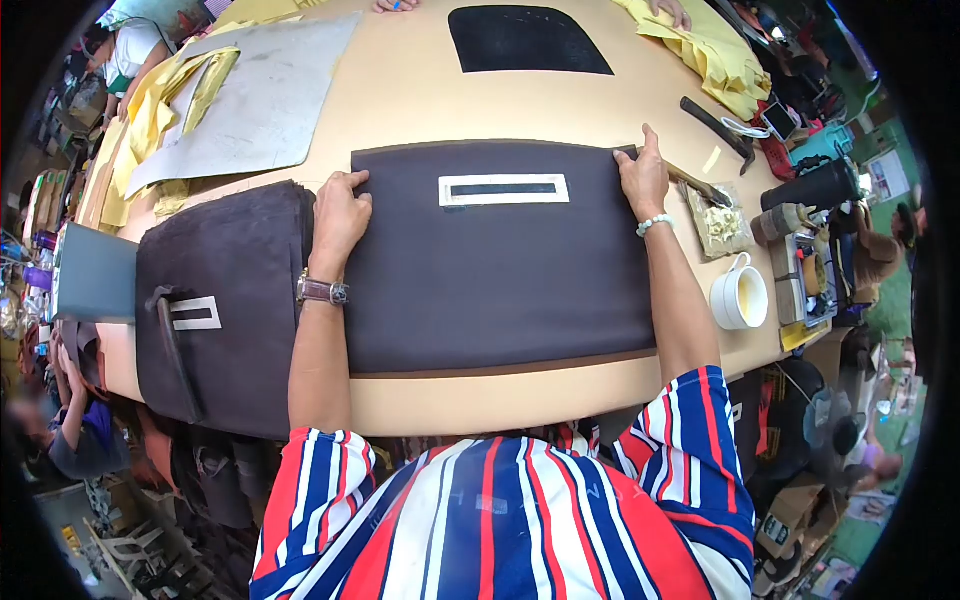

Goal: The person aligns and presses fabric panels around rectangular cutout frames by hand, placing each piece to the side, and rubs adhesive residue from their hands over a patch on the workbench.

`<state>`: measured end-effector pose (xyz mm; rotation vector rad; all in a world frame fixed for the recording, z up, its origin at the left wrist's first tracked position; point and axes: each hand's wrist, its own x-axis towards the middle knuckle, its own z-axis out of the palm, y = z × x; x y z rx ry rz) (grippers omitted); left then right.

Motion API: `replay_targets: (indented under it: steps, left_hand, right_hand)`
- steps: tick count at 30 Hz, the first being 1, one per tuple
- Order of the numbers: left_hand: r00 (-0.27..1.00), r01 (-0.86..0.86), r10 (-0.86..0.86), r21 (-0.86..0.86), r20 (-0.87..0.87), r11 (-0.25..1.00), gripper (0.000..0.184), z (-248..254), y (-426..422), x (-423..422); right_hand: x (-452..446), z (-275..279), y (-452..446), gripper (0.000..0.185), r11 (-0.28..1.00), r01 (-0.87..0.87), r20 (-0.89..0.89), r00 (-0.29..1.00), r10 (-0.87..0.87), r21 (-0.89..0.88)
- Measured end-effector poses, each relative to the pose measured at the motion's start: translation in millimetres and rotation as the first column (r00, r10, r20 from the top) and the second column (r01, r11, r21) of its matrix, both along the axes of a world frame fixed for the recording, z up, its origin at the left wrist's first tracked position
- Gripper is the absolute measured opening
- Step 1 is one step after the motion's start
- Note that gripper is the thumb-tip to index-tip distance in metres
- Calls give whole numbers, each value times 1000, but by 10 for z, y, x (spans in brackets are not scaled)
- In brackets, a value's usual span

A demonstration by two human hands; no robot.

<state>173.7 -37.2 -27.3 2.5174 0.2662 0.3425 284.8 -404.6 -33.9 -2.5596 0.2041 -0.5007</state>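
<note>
A large dark brown sheet (500,270) lies on the pale table in front of me, with a white rectangular frame (504,190) around a dark slot near its far edge. My left hand (341,218) pinches the sheet's far left corner, between that corner and a stack of dark sheets. At the far right corner, my right hand (644,182) has its thumb on the sheet and its index finger raised along the edge. The dark stack (230,270) on the left carries a hammer-like tool (178,350) and another white frame (195,314).
Right side: brush (700,186), tray of pale scraps (722,225), white cup (739,296), black bottle (812,186), hammer (718,133). Far side: black panel (527,40), grey sheet (262,100), yellow cloth (705,60). Other people's hands rest at the table's far edge.
</note>
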Motion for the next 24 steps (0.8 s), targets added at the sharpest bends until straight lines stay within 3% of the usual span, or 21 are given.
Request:
replay_targets:
  steps: [6,9,12,13,16,17,19,21,24]
  left_hand:
    - [997,-15,19,57,-69,998,35,35,-43,-4]
    - [987,-105,45,397,157,912,33,5,-183,-22]
    - [983,4,-114,594,147,804,32,78,-247,28]
    - [986,164,-162,539,-51,826,32,99,-224,60]
    - [904,262,-51,457,-424,850,31,170,-325,118]
    - [941,212,-50,467,-336,858,30,132,-342,93]
    - [986,117,-48,467,-157,877,31,-36,-403,-8]
    - [1000,10,-4,497,-13,868,37,-191,-455,-49]
    - [988,-105,29,533,149,839,43,-440,-528,-72]
  right_hand:
    - [1,1,20,62,1000,17,-18,1000,-18,-24]
    - [-12,-31,41,63,998,19,23,1000,-18,-57]
    - [-8,-127,37,63,985,9,156,988,18,-170]
    - [-31,-105,54,62,975,21,168,986,18,-223]
    - [-197,-18,146,58,954,-53,339,928,157,-296]
    - [-290,29,205,56,945,-96,414,882,227,-314]
    - [-856,330,515,47,894,-378,273,858,435,-239]
    - [-1493,396,776,48,747,-634,167,729,664,-203]
    - [-2400,186,1085,59,564,-826,-35,564,825,-25]
